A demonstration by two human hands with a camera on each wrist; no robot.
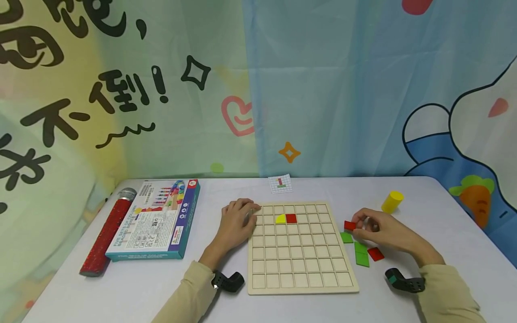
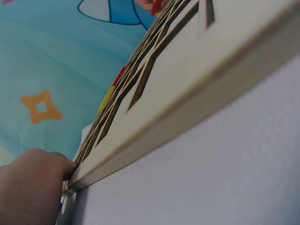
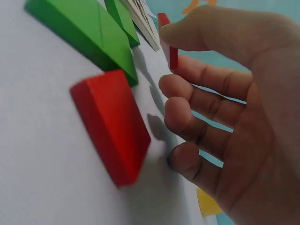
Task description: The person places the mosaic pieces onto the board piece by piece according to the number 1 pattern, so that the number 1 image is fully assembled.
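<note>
My right hand [image 1: 381,228] pinches a red square tile [image 1: 349,225] between thumb and fingertips, right of the board; in the right wrist view the tile [image 3: 173,52] stands edge-on. Below that hand lie green tiles [image 1: 361,259] and a loose red tile [image 1: 376,254], seen large in the right wrist view [image 3: 110,126]. My left hand [image 1: 238,222] rests at the upper left corner of the wooden grid board [image 1: 292,260], thumb and fingertips touching its edge. On the board, a yellow piece [image 1: 280,219] with a slanted side sits next to a red square [image 1: 291,218].
Behind the board lies a small pattern card [image 1: 280,184] with a printed grid. A yellow cylinder [image 1: 392,202] stands beyond my right hand. At the left are a flat boxed set [image 1: 155,220] and a red tube [image 1: 108,237]. A printed curtain [image 1: 323,89] hangs behind the table.
</note>
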